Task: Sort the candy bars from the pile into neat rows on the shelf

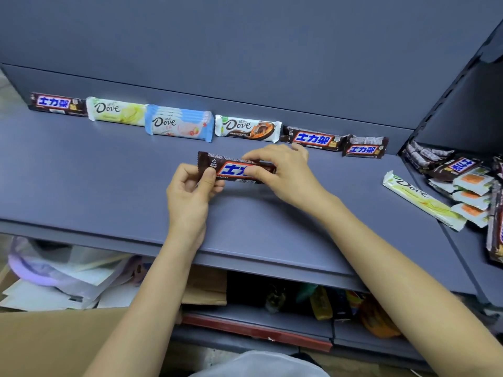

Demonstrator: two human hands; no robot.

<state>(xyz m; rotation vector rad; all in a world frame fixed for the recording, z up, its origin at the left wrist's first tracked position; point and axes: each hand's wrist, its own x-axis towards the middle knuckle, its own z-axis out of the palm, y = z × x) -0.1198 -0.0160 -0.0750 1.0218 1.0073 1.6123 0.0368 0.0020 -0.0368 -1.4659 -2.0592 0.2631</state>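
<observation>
Bar [231, 168] is pinched by left grip [187, 191] and right grip [280, 170], one at each end, over the shelf [81, 172] before the row [179, 123]; we should lay it flat, parallel to that row.

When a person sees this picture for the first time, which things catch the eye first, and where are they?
First comes the brown candy bar with blue lettering, held at its two ends by the left hand and the right hand over the middle of the grey-blue shelf. Behind it, a row of wrapped candy bars lines the back wall, and a loose pile of wrapped bars lies at the far right.
</observation>
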